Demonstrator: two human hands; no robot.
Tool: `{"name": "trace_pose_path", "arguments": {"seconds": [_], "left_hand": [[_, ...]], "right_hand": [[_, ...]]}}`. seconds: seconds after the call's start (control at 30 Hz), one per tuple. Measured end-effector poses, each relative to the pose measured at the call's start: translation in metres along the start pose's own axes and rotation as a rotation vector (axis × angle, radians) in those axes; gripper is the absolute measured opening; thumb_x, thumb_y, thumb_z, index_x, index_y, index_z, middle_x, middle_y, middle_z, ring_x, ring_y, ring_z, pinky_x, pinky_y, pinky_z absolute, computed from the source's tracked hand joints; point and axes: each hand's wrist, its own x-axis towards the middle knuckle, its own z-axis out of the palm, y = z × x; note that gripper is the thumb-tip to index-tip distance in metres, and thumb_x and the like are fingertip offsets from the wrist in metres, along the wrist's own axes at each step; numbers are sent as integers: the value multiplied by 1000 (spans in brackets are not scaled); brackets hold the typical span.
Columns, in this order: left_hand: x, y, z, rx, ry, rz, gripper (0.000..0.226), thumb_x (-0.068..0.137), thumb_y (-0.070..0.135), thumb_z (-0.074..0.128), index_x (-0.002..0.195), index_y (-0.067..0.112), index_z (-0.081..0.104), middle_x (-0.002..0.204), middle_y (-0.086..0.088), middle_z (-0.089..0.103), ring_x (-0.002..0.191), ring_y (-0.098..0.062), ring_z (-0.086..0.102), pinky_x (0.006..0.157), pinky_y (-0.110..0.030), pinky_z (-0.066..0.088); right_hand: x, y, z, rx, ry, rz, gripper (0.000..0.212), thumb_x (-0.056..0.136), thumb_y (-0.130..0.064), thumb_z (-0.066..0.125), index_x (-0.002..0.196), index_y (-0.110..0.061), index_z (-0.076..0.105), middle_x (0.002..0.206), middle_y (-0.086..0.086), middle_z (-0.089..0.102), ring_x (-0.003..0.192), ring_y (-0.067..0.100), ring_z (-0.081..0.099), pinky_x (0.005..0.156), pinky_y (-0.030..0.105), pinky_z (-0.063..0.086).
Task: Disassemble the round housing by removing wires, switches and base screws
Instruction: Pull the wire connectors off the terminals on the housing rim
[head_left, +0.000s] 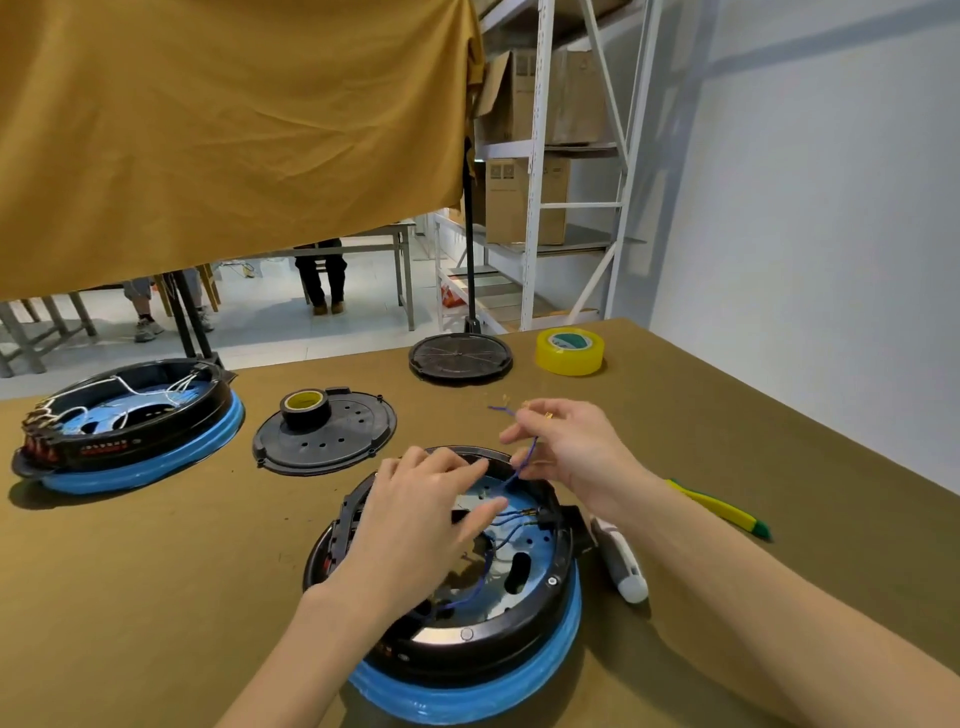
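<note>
A round black housing (519, 631) with a blue rim lies open side up on the table right in front of me. Blue wires (488, 571) run across its metal base. My right hand (566, 447) pinches one blue wire (527, 457) and holds it lifted above the housing's far edge, its brass terminals free in the air. My left hand (415, 525) reaches into the housing with its fingers stretched over the base towards the wire connectors (530, 513) near the right wall; whether it holds anything I cannot tell.
A second housing (130, 431) with white wires sits far left. A black cover plate (324, 434) carries a black tape roll (305, 408). Another round cover (460, 358) and a yellow tape roll (570, 351) lie farther back. A white tool (623, 561) and a yellow-green pen (722, 509) lie right.
</note>
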Motion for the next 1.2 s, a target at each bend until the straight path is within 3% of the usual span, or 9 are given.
{"name": "trace_pose_path", "arguments": {"seconds": [0.1,0.23,0.43,0.5,0.57,0.67,0.8,0.97,1.2], "left_hand": [[-1,-15,0,-104,14,-103,61,95,65,32,145,36,51,132,17,54,123,-5,41,104,-27,30],[-3,-32,-5,-155,48,-211,50,101,46,49,149,31,48,145,11,50,136,-11,36,113,-35,31],[-14,-51,-5,-411,-34,-315,49,101,33,57,149,28,48,144,11,52,124,-8,51,104,-31,44],[-16,-52,-4,-521,21,-377,48,101,28,57,148,29,50,133,8,62,112,-11,62,95,-35,52],[-17,-55,0,-596,77,-461,45,101,21,58,145,28,55,114,16,67,90,6,65,78,-20,54],[-17,-57,4,-670,110,-561,41,100,14,57,139,28,61,86,24,63,64,20,56,56,-6,46],[-16,-57,6,-683,120,-567,41,100,12,56,139,25,61,90,25,62,67,26,54,56,0,44],[-16,-55,5,-692,126,-583,41,100,12,56,138,26,62,87,25,62,64,16,57,58,-7,42],[-16,-54,4,-705,137,-575,40,100,10,55,138,22,63,103,14,66,76,5,54,66,-15,42]], "right_hand": [[30,-7,-32,-37,162,8,18,103,-14,59,117,-3,62,92,11,79,62,14,71,53,24,56],[74,-6,-77,-25,296,175,16,98,-11,66,96,4,71,89,13,74,66,13,65,51,21,57],[119,17,-105,-313,399,265,20,90,-16,78,96,0,68,69,10,60,55,16,55,42,23,48],[128,26,-107,-547,404,219,26,91,-25,76,93,-1,68,68,9,59,58,19,53,48,27,43],[130,32,-106,-847,373,133,34,95,-36,69,94,-2,68,77,8,65,74,25,64,60,30,48],[117,37,-102,-1242,392,-16,41,99,-43,57,120,-9,66,119,12,66,112,34,61,93,45,54],[74,37,-100,-1385,344,-58,42,99,-52,51,113,-15,66,120,12,61,106,30,59,93,46,54],[15,39,-109,-1671,180,260,75,87,-76,51,131,-16,53,136,13,53,125,32,53,98,45,47],[-12,50,-99,-1763,248,116,53,104,-55,38,130,-10,52,132,17,53,121,35,53,100,45,43]]}}
